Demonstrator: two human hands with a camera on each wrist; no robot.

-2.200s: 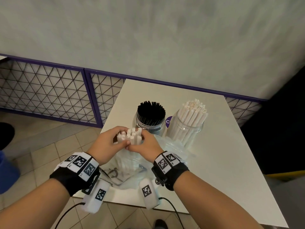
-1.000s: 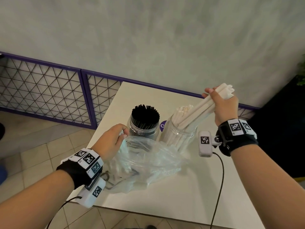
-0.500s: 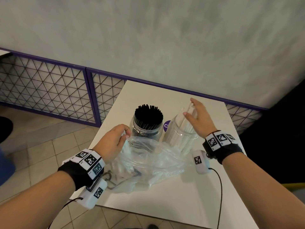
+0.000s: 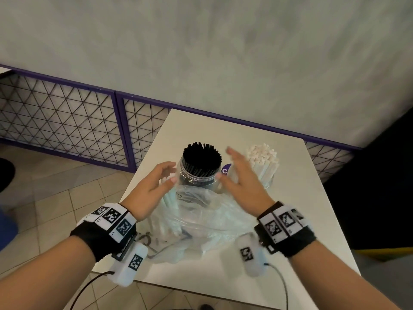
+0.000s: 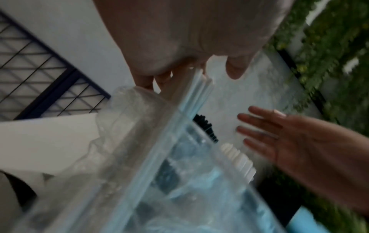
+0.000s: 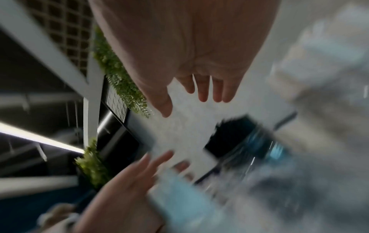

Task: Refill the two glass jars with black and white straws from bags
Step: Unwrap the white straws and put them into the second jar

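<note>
Since the moment half a second back, the right hand has left the top of the white straws and come in toward the bag, and the left hand has loosened its grip on the bag's mouth.

In the head view, both hands hover over the clear plastic bag, which lies crumpled near the front edge of the table, toward its left corner. The left hand's fingers are loosely bent and a little apart; white straws stand in the bag just under them, but whether the fingertips touch them cannot be told. The right hand is blurred, fingers straight and spread, holding nothing. Behind the bag, near the middle of the table, stands the jar of black straws; just to its right is the jar of white straws, its straws upright. A purple round sticker shows between the jars. A purple-framed wire fence runs along the table's far edge.

In the left wrist view, the left hand's fingers hang relaxed above the straw tips rising from the bag; the right hand is opposite, fingers spread.

The right wrist view is badly blurred: the right hand's fingers are straight and slightly apart, the left hand sits below, and the black straws show as a dark patch.
</note>
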